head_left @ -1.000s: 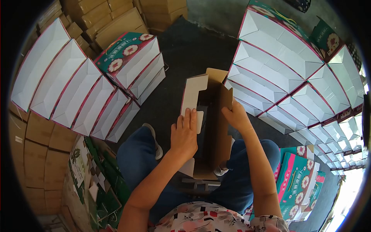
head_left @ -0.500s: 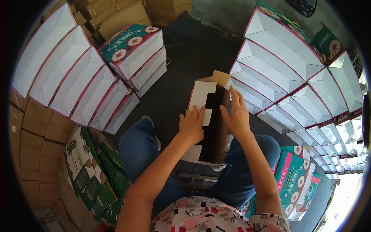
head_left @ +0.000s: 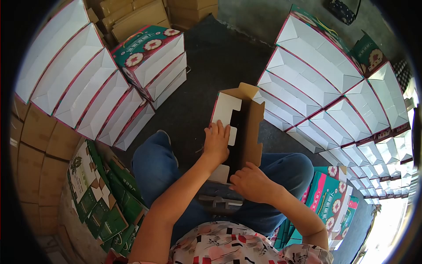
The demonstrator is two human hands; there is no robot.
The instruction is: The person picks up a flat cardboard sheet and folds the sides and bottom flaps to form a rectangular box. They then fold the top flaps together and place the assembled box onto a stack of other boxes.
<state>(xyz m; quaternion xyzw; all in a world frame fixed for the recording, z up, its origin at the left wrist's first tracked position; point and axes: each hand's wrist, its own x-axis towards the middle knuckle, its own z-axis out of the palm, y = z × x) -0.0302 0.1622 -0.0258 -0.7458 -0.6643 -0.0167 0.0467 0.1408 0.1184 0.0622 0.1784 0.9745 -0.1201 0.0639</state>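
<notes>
A cardboard gift box [head_left: 252, 145] stands between my knees with its top open. Its flaps are white on the left and brown on the right, and the inside is dark. My left hand [head_left: 216, 143] lies on the notched white left flap, fingers stretched forward. At the box's near end, my right hand [head_left: 251, 180] has its fingers bent together at the edge, by the near right corner. What its fingertips pinch there is partly hidden.
White-sided boxes [head_left: 316, 57] are stacked on the right, and more boxes [head_left: 66, 66] on the left. Flattened green cartons [head_left: 107, 198] lie at lower left, folded teal cartons [head_left: 332, 198] at lower right. Brown cartons [head_left: 140, 22] stand behind.
My right hand has come back from the right flap to the box's near end, and its fingers have curled. The brown right flap now shows upright. My left hand stays on the white flap.
</notes>
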